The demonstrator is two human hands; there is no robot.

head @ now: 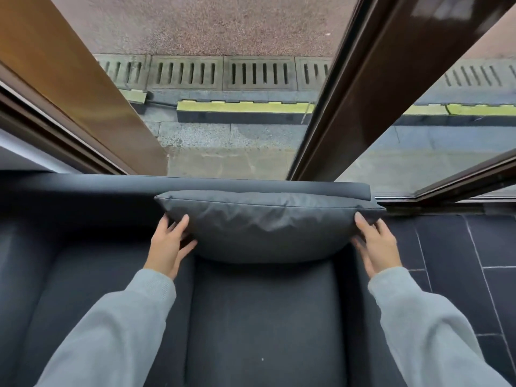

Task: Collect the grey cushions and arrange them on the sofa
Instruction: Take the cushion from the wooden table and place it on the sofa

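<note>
A grey cushion (265,224) stands upright on the right-hand seat of the dark sofa (262,317), leaning against the backrest (83,185). My left hand (169,244) grips the cushion's left edge, thumb on its front face. My right hand (377,241) holds the right edge, fingers partly behind the cushion. Both forearms wear light grey sleeves.
A large window with dark brown frames (363,88) rises directly behind the backrest, showing pavement and drain grates outside. A second sofa seat (78,289) lies to the left. Dark floor tiles (460,261) lie to the right of the sofa.
</note>
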